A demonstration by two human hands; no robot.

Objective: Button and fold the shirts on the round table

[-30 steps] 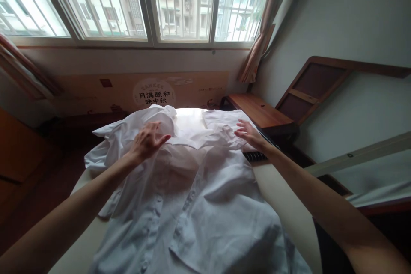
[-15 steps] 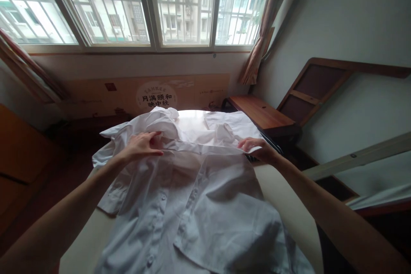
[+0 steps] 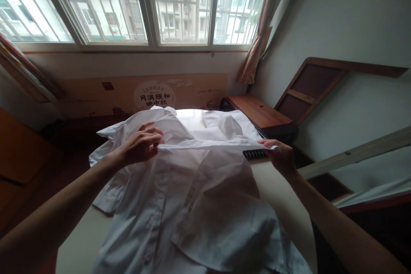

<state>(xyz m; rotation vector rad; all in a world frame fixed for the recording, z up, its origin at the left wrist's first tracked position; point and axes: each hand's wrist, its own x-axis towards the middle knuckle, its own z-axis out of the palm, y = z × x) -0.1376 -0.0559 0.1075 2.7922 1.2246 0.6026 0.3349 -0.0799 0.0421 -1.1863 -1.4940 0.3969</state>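
A white shirt (image 3: 224,231) lies spread over a pale counter (image 3: 284,186), filling the lower centre of the frame, its buttons (image 3: 161,195) showing. Left of centre, the left hand (image 3: 144,142) closes its fingers on one end of a fabric edge (image 3: 205,147); right of centre, the right hand (image 3: 281,155) pinches the other end — the stretch between runs straight. The step looks like pulling this edge taut; the next move seems to call for even tension — hands level, cloth unslipping.
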